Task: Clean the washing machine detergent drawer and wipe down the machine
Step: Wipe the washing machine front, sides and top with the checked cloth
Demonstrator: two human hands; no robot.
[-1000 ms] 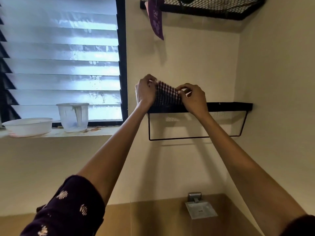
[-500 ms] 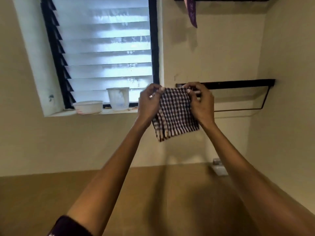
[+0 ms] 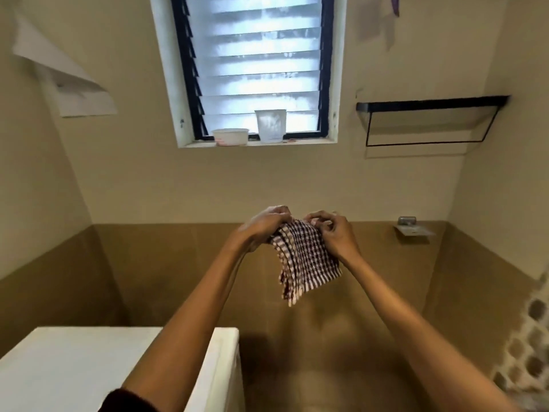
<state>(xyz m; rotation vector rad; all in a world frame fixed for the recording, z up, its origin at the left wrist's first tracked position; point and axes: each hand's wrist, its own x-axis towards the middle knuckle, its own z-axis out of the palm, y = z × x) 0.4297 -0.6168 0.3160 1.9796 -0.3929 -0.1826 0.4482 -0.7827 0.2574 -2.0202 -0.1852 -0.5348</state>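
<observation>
Checked cloth (image 3: 306, 260) is in mid-air in front of the tiled wall, held by both hands at its top edge. It hangs free below them, the left side bunched in loose folds and the lower corners touching nothing.

Left hand (image 3: 263, 226): fingers curled over the cloth's upper left corner, knuckles up, gripping the gathered part.
Right hand (image 3: 332, 236): fingertips pinching the upper right edge, wrist slightly bent. The hands are close together with only a short span of cloth between them. Both arms are stretched well forward, nearly straight.

Washing machine (image 3: 74, 367): white flat top at lower left, well below the hands and to their left. The left forearm passes over its right edge, so the left hand is on the nearer side. The detergent drawer is not in view.

Key relation: the cloth must travel down and left to reach the machine top. Its hanging length runs vertically, so it would need laying flat or bunching into one palm first. Judged step: readying the cloth, wiping not yet begun.

Elsewhere: a bowl (image 3: 230, 136) and a plastic jug (image 3: 270, 125) on the window sill (image 3: 312, 141), a black wall shelf (image 3: 430, 104) at upper right, and a soap dish (image 3: 413, 230) on the wall beside the right hand.
</observation>
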